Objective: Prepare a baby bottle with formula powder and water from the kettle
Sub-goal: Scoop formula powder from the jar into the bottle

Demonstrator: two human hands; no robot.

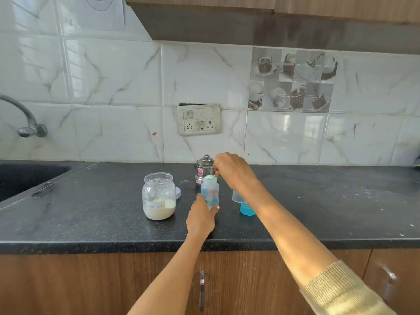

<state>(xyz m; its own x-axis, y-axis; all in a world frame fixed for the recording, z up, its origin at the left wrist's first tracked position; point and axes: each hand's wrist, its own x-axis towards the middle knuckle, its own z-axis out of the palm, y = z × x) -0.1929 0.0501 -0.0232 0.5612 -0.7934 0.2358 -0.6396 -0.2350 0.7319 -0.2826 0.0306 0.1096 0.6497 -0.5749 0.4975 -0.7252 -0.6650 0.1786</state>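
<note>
- Sleeve: knitted cuff on the right forearm, nearest the camera, lower right.
- Sink: dark basin at far left, tap above it.
- Formula jar: open glass jar, labelled, roughly one-third full of pale powder; its white lid lies just behind it.
- Left hand: fingers curled round the lower part of the baby bottle, which stands upright on the countertop; contents cannot be told.
- Kettle: small steel vessel, lidded, just behind the bottle.
- Right hand: pinches a small scoop over the bottle's mouth.
- Bottle cap: clear cover with blue ring, standing right of the bottle.
- Risk: the mouth is narrow, so a tilted scoop may spill powder onto the counter; a loosened left grip may let the bottle tip.
</note>
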